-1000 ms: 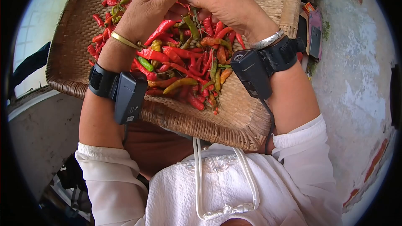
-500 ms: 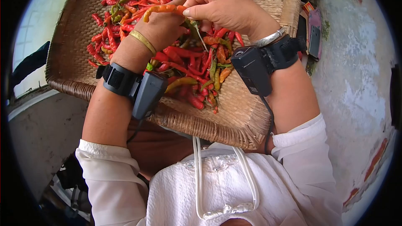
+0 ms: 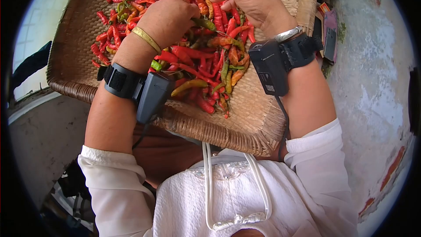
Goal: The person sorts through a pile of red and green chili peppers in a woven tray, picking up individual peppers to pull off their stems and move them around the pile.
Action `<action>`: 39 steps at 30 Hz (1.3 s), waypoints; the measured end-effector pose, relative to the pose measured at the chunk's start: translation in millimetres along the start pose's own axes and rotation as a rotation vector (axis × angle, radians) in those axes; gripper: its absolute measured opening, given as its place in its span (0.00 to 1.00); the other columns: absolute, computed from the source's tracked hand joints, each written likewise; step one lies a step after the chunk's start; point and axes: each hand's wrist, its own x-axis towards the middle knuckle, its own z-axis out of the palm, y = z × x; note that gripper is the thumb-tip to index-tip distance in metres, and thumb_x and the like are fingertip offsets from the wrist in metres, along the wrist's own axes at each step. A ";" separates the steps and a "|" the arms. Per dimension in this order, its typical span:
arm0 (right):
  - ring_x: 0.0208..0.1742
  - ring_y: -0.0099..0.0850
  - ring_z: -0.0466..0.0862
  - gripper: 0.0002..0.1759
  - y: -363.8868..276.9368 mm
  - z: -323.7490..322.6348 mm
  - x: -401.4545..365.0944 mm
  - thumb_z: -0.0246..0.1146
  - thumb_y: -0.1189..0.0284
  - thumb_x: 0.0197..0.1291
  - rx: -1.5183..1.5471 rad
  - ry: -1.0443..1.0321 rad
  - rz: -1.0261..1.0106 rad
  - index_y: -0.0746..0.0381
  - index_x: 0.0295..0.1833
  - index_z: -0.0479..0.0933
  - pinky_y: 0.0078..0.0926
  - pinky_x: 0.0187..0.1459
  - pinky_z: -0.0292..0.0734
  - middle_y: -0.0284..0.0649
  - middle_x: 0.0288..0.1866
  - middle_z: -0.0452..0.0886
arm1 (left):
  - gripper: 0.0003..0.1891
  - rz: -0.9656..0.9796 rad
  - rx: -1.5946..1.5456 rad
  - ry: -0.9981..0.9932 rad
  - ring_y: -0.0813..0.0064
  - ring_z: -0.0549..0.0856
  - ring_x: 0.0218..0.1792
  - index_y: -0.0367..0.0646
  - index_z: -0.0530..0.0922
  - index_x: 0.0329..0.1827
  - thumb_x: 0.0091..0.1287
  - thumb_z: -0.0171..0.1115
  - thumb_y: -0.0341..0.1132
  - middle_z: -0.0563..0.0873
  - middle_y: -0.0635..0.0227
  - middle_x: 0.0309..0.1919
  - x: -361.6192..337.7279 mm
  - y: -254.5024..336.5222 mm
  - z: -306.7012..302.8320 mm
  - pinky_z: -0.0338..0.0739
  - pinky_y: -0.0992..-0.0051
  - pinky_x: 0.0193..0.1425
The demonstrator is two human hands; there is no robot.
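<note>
A shallow woven basket (image 3: 76, 57) holds a heap of mostly red peppers (image 3: 193, 55), with some green and orange ones among them. My left hand (image 3: 169, 19), with a gold bangle, is closed over the middle of the heap; a dark green pepper (image 3: 204, 23) sticks out from its fingertips. Higher up on the right is my right hand (image 3: 250, 2), wearing a silver bangle. Its fingers are curled, and the thumb and index tips meet the top edge of the view, so what they pinch is hidden. An orange pepper (image 3: 208, 1) lies just below the thumb.
Black devices are strapped to my left wrist (image 3: 153, 96) and right wrist (image 3: 268, 68), with cables running down the arms. A phone (image 3: 330, 44) lies on pink cloth right of the basket. The basket's thick rim (image 3: 219, 135) is above my lap.
My hands have moved apart. The right went up and to the right; the left turned slightly over the heap. The orange pepper between them is gone from there, and a green one shows at my left fingertips.
</note>
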 end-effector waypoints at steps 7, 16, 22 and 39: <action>0.37 0.40 0.82 0.16 6.9 12.5 -8.0 0.61 0.62 0.50 -0.826 -0.160 -0.186 0.61 0.40 0.80 0.34 0.41 0.75 0.46 0.32 0.81 | 0.07 0.072 -0.129 0.292 0.56 0.81 0.30 0.42 0.79 0.33 0.52 0.59 0.33 0.81 0.57 0.24 -0.7 -6.6 -6.6 0.75 0.61 0.34; 0.23 0.23 0.76 0.12 -1.2 5.1 -11.4 0.59 0.66 0.56 -1.132 -0.292 -0.088 0.65 0.39 0.78 0.24 0.27 0.70 0.38 0.22 0.77 | 0.09 -0.052 -0.191 0.270 0.57 0.81 0.31 0.42 0.79 0.31 0.52 0.62 0.37 0.81 0.59 0.25 -7.6 -8.7 -10.2 0.74 0.61 0.36; 0.27 0.27 0.79 0.13 -7.3 1.2 -2.1 0.59 0.65 0.55 -0.430 -0.072 -0.060 0.64 0.36 0.79 0.25 0.30 0.73 0.40 0.25 0.79 | 0.11 -0.086 -0.077 -0.122 0.59 0.81 0.35 0.40 0.80 0.34 0.50 0.64 0.35 0.83 0.59 0.31 -11.4 -8.0 -7.3 0.75 0.65 0.40; 0.32 0.31 0.82 0.15 -4.3 9.3 -5.5 0.62 0.62 0.53 -0.678 -0.098 -0.115 0.64 0.38 0.80 0.29 0.34 0.76 0.43 0.30 0.82 | 0.10 -0.057 -0.088 0.164 0.55 0.80 0.31 0.38 0.76 0.33 0.48 0.63 0.31 0.80 0.56 0.27 -9.5 -8.5 -13.7 0.74 0.64 0.36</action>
